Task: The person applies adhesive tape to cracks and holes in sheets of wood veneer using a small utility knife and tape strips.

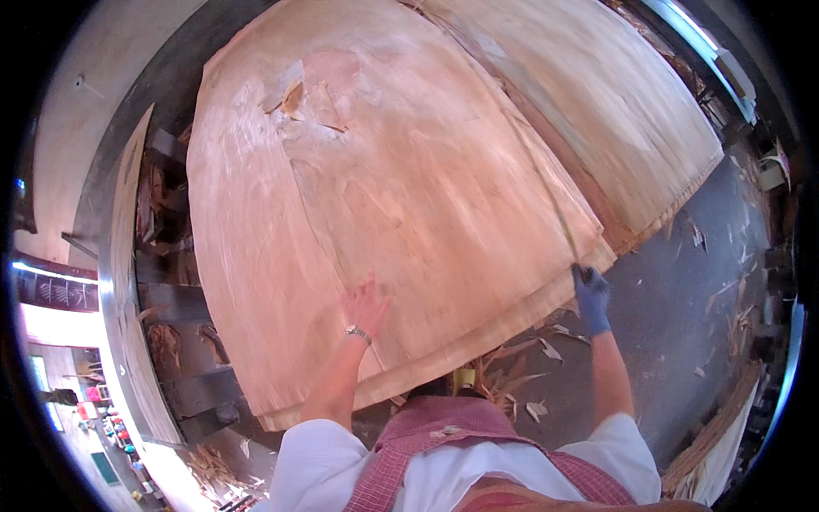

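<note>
A wide, pale-brown wood veneer sheet (pixel 444 196) lies on top of a stack of similar sheets in front of me. A long seam or split runs down it, and torn flakes (pixel 292 101) sit around a ragged patch near its far end. My left hand (pixel 366 307), bare with a wristwatch, rests on the sheet beside the seam, fingers spread. At the near right corner, my right hand (pixel 592 299) wears a blue glove with dark fingertips. Its fingers are closed on the veneer's edge; how many layers they hold is hidden.
A second veneer stack (pixel 597 102) adjoins on the right. Wood scraps (pixel 512 384) litter the grey floor (pixel 674 316) below the near edge. Along the left runs a long upright board (pixel 128 282), with dark slats and more scraps behind it. Bark-like strips (pixel 712 427) lie at lower right.
</note>
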The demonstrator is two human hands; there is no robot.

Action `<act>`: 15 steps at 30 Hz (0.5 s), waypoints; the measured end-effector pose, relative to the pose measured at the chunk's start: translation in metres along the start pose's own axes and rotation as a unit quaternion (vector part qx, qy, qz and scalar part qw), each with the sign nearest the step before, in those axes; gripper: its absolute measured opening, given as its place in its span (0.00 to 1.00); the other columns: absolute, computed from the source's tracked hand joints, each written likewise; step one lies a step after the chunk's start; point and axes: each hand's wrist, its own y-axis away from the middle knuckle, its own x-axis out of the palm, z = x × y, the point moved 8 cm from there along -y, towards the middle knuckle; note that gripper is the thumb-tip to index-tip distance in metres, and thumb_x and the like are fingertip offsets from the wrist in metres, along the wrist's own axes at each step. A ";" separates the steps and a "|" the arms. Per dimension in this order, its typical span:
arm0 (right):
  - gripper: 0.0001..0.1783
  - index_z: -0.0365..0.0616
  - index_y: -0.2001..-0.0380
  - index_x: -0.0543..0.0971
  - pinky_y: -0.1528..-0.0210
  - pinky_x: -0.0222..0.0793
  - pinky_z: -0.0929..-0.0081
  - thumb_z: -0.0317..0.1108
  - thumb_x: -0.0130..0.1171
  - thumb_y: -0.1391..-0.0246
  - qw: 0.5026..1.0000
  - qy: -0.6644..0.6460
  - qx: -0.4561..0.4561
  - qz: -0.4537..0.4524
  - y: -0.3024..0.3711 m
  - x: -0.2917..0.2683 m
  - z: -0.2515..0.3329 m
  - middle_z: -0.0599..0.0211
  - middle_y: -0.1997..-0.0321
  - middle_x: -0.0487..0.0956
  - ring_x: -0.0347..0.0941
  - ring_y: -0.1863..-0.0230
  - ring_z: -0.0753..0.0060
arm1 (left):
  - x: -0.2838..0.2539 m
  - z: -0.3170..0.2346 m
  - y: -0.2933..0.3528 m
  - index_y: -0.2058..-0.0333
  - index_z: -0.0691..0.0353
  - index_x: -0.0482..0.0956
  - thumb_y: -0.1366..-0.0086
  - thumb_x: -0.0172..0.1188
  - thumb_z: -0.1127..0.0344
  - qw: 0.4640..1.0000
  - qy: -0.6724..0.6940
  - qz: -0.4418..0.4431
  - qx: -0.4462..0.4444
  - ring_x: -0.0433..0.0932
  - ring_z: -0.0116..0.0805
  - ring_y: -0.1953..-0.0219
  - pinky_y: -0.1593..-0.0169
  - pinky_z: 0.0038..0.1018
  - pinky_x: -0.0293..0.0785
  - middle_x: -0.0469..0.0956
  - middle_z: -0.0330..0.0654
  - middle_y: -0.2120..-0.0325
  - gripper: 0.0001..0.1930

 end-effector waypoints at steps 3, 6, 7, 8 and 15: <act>0.23 0.44 0.68 0.79 0.62 0.71 0.52 0.56 0.54 0.42 0.996 -0.016 -0.091 -0.009 -0.072 0.045 0.094 0.47 0.67 0.80 0.77 0.62 0.42 | -0.024 0.009 -0.042 0.32 0.51 0.54 0.35 0.49 0.43 0.997 0.018 0.067 -0.016 0.64 0.53 0.38 0.35 0.54 0.51 0.63 0.54 0.38 0.37; 0.26 0.46 0.66 0.78 0.58 0.71 0.51 0.59 0.47 0.40 0.993 0.029 -0.107 0.042 -0.133 0.085 0.098 0.48 0.65 0.81 0.77 0.61 0.43 | -0.057 0.011 -0.118 0.32 0.51 0.53 0.36 0.52 0.45 0.999 0.009 -0.015 0.041 0.59 0.57 0.36 0.34 0.52 0.50 0.60 0.59 0.38 0.37; 0.27 0.47 0.64 0.78 0.58 0.72 0.51 0.60 0.44 0.39 0.989 0.063 -0.121 0.060 -0.144 0.100 0.087 0.48 0.65 0.81 0.77 0.61 0.43 | -0.074 0.009 -0.151 0.32 0.51 0.54 0.36 0.53 0.46 0.997 0.002 -0.049 0.055 0.58 0.58 0.35 0.33 0.51 0.50 0.58 0.61 0.37 0.37; 0.26 0.47 0.64 0.77 0.58 0.72 0.50 0.59 0.44 0.39 0.984 0.104 -0.138 0.051 -0.151 0.115 0.073 0.47 0.65 0.81 0.77 0.61 0.43 | -0.094 0.006 -0.187 0.32 0.51 0.54 0.36 0.54 0.46 0.994 -0.004 -0.084 0.070 0.56 0.59 0.34 0.33 0.50 0.51 0.56 0.63 0.36 0.37; 0.21 0.48 0.67 0.72 0.66 0.71 0.47 0.54 0.46 0.37 0.978 0.181 -0.091 0.049 -0.146 0.159 0.088 0.49 0.72 0.80 0.78 0.68 0.42 | -0.166 0.052 -0.402 0.31 0.35 0.51 0.38 0.53 0.39 0.977 0.102 -0.183 -0.043 0.40 0.61 0.29 0.30 0.49 0.42 0.42 0.67 0.32 0.38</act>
